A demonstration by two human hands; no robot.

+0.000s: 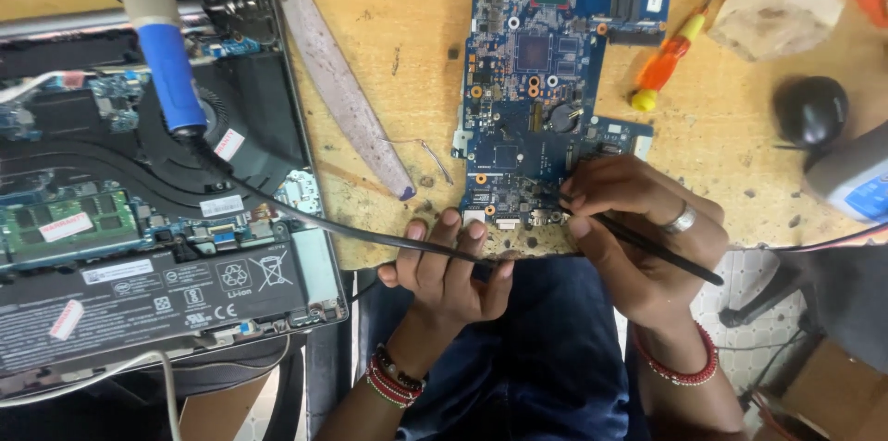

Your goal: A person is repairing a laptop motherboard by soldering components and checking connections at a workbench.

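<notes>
A blue circuit board [536, 80] lies on the wooden table [407, 24], reaching from the far edge to the near edge. My right hand [638, 228] grips a thin black tool [661, 251] like a pen, its tip touching the board's near edge. My left hand [449, 265] rests at the table's near edge below the board's corner, fingers curled over a black cable [370, 233] and fingertips touching the board's lower edge.
An opened laptop [157, 247] with battery and fan exposed sits at left; a blue-handled soldering iron [166, 52] lies on it. A long metal blade [342, 80], an orange screwdriver [666, 62], a pale stone-like lump [777, 15] and a black mouse [811, 110] lie on the table.
</notes>
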